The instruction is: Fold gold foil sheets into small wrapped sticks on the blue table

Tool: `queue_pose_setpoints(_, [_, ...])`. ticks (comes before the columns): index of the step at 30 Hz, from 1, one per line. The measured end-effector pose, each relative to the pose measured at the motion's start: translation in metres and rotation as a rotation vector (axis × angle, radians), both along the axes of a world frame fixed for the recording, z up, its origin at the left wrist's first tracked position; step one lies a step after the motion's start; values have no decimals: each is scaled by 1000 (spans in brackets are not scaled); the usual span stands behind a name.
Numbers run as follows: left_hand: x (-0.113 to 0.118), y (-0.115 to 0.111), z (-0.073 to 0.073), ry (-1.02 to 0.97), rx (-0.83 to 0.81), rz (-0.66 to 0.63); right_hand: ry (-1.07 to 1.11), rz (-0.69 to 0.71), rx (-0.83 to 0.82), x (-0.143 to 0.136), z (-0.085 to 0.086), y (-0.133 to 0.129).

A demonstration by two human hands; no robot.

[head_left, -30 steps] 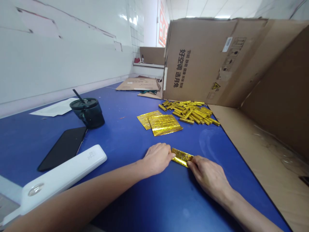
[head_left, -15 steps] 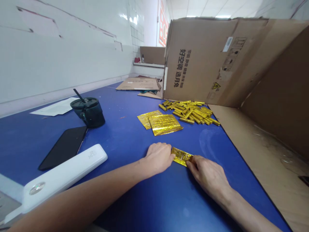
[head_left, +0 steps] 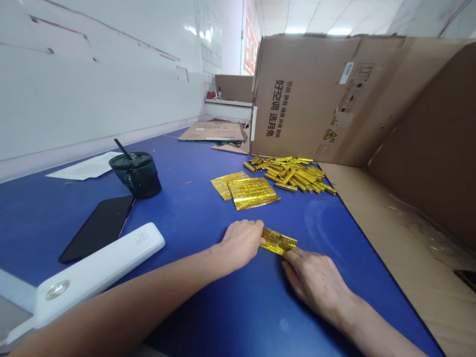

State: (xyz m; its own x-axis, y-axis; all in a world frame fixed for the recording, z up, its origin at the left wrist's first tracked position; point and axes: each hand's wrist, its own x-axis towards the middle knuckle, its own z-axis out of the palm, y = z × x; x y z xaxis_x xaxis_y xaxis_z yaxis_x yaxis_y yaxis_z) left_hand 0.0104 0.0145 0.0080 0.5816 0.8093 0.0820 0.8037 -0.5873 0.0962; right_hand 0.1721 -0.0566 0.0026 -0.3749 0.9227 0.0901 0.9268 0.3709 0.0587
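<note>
A small folded gold foil piece (head_left: 278,241) lies on the blue table (head_left: 223,317) between my hands. My left hand (head_left: 243,241) is closed on its left end. The fingers of my right hand (head_left: 314,272) are pressed together on its lower right edge. Just beyond are flat gold foil sheets (head_left: 253,192), overlapping one another. Behind them, to the right, is a loose pile of gold foil rolls (head_left: 297,174). The undersides of both hands are hidden.
A dark lidded cup (head_left: 137,174) with a straw, a black phone (head_left: 98,228) and a white power strip-like device (head_left: 100,265) stand or lie at left. White paper (head_left: 85,167) is behind the cup. A large cardboard box (head_left: 305,99) borders the table's right edge.
My right hand has shifted slightly left and down along the foil, showing more of its right end. My left hand has barely moved.
</note>
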Motion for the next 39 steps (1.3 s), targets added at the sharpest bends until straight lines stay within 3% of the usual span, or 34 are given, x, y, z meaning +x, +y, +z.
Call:
queue_pose_setpoints(5, [2,-22,8,69,140,-192,15,-7,-13,-6,4,-2])
queue_pose_setpoints(8, [2,-37,1,38,136,-278,38,1,-11,-4,5,-1])
queue_pose_setpoints(15, [-9,-41,-22,-18,124,-267,84,19,-40,-7,2,-7])
queue_pose_setpoints(21, [-20,-32,-20,-6,57,-281,120,45,-75,-13,1,-15])
queue_pose_setpoints(31, [-20,-32,-24,12,63,-298,44,9,-54,-17,7,-17])
queue_pose_setpoints(39, [-23,-33,-22,-8,29,-297,-58,10,-139,-8,14,-18])
